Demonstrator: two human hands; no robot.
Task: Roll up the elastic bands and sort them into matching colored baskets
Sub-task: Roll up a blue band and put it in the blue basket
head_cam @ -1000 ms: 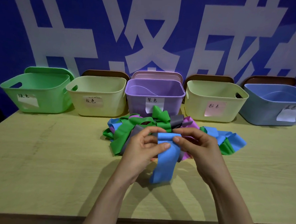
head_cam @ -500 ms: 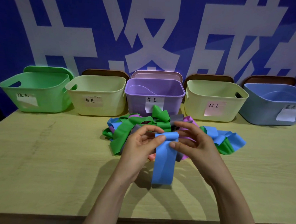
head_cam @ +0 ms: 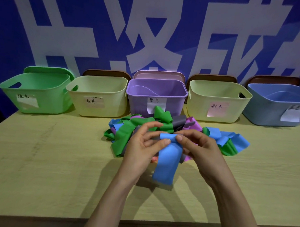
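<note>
So rolling's just starting: left hand [head_cam: 141, 148] and right hand [head_cam: 199, 148] both pinch the blue band [head_cam: 167, 160] top, tail dangling. Next it needs tight turns, then the blue basket [head_cam: 276, 110].

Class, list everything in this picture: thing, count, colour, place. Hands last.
green basket: one, green, far left
grey-labelled basket: one, cream, second from left
purple basket: one, purple, centre
pink-labelled basket: one, cream, second from right
blue basket: one, blue, far right
lids: five, green, pink, three brown, propped behind baskets
elastic band pile: count unclear, green, blue, purple, grey, pink, before purple basket
blue elastic band: one, blue, held over table
table: one, pale wood, under everything
backdrop: one, blue with white characters, behind
left hand: one, pinches blue elastic band's top
right hand: one, pinches the same end
</note>
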